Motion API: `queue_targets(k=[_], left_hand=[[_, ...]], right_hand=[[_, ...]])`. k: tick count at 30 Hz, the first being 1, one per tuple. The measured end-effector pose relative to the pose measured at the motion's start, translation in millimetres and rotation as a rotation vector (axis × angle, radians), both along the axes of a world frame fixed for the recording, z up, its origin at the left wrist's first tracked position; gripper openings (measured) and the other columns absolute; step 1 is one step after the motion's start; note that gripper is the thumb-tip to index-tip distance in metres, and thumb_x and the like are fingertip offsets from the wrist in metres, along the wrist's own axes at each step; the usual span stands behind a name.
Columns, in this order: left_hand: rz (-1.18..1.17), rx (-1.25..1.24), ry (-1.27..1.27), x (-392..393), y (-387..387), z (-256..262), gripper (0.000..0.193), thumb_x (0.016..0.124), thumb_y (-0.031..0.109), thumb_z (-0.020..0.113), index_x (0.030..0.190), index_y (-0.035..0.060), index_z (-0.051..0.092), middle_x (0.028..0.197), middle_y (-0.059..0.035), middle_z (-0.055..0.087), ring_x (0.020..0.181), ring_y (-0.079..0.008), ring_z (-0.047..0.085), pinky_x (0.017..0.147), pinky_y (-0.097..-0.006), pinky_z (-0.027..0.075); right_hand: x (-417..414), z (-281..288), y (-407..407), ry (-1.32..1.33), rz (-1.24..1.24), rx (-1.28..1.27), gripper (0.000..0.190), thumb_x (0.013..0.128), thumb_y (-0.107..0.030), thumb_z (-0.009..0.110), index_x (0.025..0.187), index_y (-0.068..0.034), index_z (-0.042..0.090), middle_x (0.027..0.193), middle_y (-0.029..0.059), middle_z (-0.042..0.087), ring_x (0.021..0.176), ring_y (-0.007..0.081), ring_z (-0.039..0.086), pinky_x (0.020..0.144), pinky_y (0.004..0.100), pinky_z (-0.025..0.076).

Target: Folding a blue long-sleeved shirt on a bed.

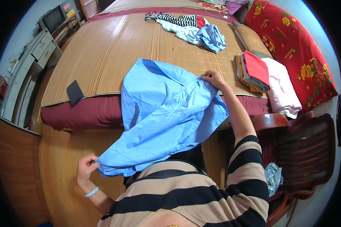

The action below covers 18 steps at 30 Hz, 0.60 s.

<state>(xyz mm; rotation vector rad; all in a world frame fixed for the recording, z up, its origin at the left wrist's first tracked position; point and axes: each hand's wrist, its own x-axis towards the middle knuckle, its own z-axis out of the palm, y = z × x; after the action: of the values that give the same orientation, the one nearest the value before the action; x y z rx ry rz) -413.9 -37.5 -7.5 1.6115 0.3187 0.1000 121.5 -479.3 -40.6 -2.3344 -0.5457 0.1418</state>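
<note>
A light-blue cloth garment (pixel 164 113), possibly a shirt, is spread between my two hands. Its far part lies over the edge of the bed's woven mat (pixel 102 56), while its near part hangs in front of my body. My left hand (pixel 86 167), low on the left, pinches one corner of the cloth between thumb and fingers. Farther out on the right, above the bed's edge, my right hand (pixel 214 79) grips a gathered part of the same garment. Folds hide the garment's exact shape.
A smartphone (pixel 74 92) lies at the mat's left front edge. Folded clothes (pixel 254 72) and a folded white cloth (pixel 282 85) are stacked at the right, near a red floral cover (pixel 295 51). Loose clothes (pixel 190 31) lie farther back. A wooden chair (pixel 304 150) holds a plastic bag (pixel 273 178).
</note>
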Motion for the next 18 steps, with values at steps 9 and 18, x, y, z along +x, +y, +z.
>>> queue_targets(k=[9, 18], left_hand=[[0.009, -0.013, 0.006, -1.3, 2.1, -7.9, 0.014, 0.076, 0.007, 0.076, 0.084, 0.0015, 0.065, 0.078, 0.0009, 0.058, 0.072, -0.0076, 0.053, 0.066, -0.0221, 0.041], [-0.004, 0.002, 0.017, -0.2, -0.5, -3.2, 0.012, 0.079, 0.001, 0.073, 0.087, 0.0007, 0.065, 0.080, 0.0015, 0.056, 0.075, -0.0071, 0.050, 0.067, -0.0215, 0.039]], right_hand=[[10.7, -5.7, 2.8, 0.221, 0.050, 0.077, 0.032, 0.075, -0.031, 0.081, 0.094, -0.007, 0.071, 0.082, 0.0056, 0.067, 0.075, 0.0156, 0.062, 0.069, 0.0288, 0.051], [17.8, -6.6, 11.8, 0.083, 0.027, -0.165, 0.032, 0.074, -0.029, 0.080, 0.095, -0.007, 0.069, 0.082, 0.0050, 0.066, 0.076, 0.0147, 0.061, 0.068, 0.0283, 0.049]])
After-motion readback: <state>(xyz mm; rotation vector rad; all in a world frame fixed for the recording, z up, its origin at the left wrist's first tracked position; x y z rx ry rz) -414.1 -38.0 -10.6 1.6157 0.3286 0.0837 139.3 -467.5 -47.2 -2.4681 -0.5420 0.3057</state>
